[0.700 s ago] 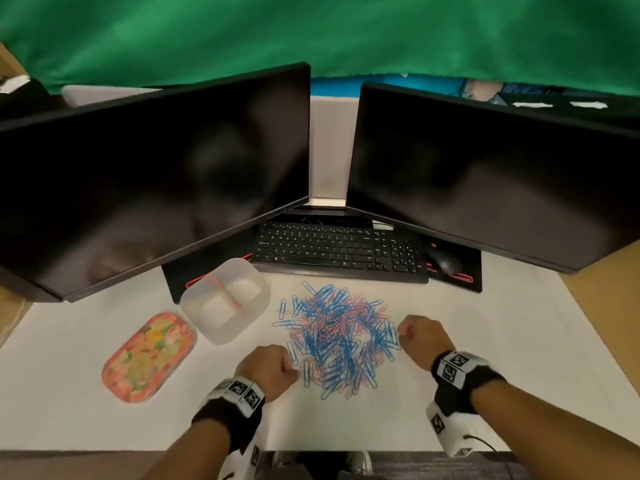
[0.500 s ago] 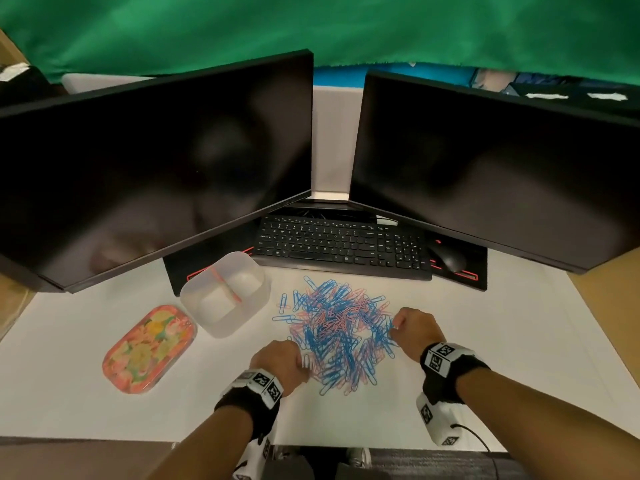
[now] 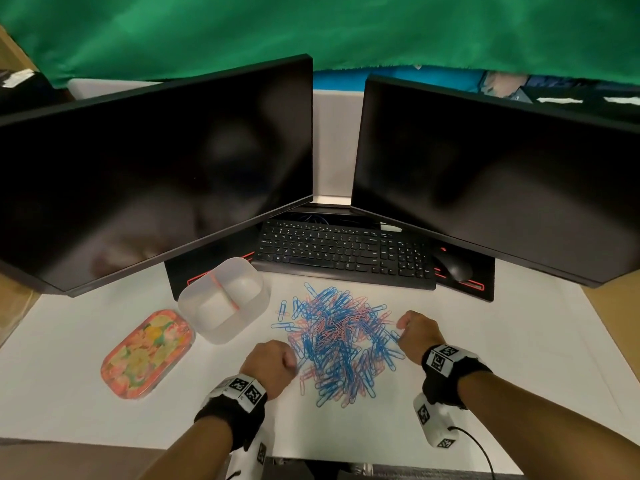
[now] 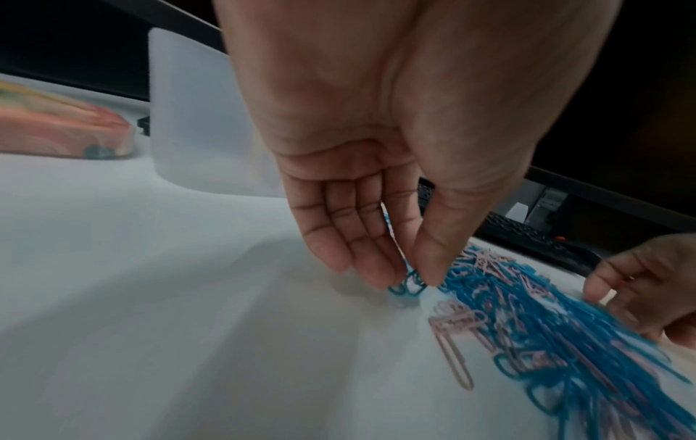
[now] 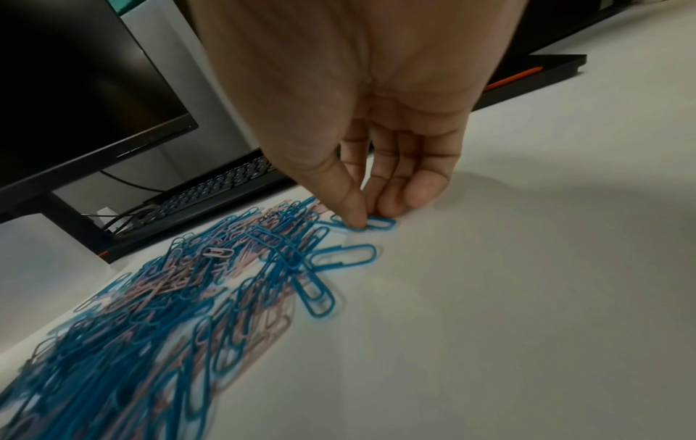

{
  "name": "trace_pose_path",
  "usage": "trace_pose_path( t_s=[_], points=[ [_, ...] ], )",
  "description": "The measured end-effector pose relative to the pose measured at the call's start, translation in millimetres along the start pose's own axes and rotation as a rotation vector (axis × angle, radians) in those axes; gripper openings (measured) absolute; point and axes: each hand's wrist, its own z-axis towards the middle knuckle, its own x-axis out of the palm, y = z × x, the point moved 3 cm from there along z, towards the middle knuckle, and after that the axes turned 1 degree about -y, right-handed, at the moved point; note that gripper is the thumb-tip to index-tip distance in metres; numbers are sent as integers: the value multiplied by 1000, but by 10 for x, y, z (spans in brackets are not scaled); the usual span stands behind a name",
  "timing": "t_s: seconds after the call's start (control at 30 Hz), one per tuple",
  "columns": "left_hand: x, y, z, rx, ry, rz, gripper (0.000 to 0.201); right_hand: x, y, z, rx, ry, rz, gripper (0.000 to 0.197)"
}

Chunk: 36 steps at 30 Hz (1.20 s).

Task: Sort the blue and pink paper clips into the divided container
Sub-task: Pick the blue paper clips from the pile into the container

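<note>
Left of the paper clip pile lies a floral oval lid, its long axis slanting from near-left to far-right, and just beyond it, nearer the pile, stands the divided container, translucent, with a pink-edged divider running across it from far-left to near-right; both compartments look bare, though the frosted walls make that hard to judge. At the pile's near-left edge the left hand is down on the white desk, thumb and fingertips pinching a small cluster of blue clips that stands nearly on end between them, loops touching the desk. The pile itself is a mixed tangle of blue and pink clips, longer front to back than across, with the clips pointing every which way and a few blue strays lying loose on its left side. At the pile's right edge the right hand has thumb and fingertips pressed together onto a single blue clip that lies flat, its long axis pointing away from the pile. Behind the pile sit a black keyboard, a mouse and two dark monitors.
</note>
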Motion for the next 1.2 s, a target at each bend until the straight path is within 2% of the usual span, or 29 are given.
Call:
trace_pose_path(
  t_s=[0.23, 0.37, 0.5, 0.6, 0.67, 0.8, 0.9, 1.03, 1.13, 1.2],
  points=[
    [-123, 77, 33, 2, -18, -240, 19, -19, -1, 17, -26, 47, -28, 28],
    [-119, 142, 33, 10, 60, -308, 33, -28, 18, 18, -46, 54, -66, 27],
    [-146, 149, 25, -20, 100, -353, 22, -61, 59, 5, -82, 79, -102, 22],
    [-152, 180, 55, -31, 56, -379, 19, -110, 67, -18, -107, 77, -71, 20],
    [-171, 220, 69, -38, 19, -380, 23, -149, 52, -41, -128, 61, -17, 18],
    [-202, 278, 109, -84, -12, -645, 20, -211, -41, -69, -131, 56, 200, 14],
    [-228, 266, 140, -136, -33, -782, 18, -193, -107, -71, -48, 178, 390, 17],
    [-223, 241, 151, -288, -18, -996, 26, -181, -162, -89, 75, 227, 543, 21],
    [-213, 209, 165, -394, -27, -1062, 31, -165, -182, -86, 32, 126, 360, 17],
    [-202, 213, 193, -426, -55, -985, 27, -161, -153, -123, -33, 28, 202, 8]
  ],
)
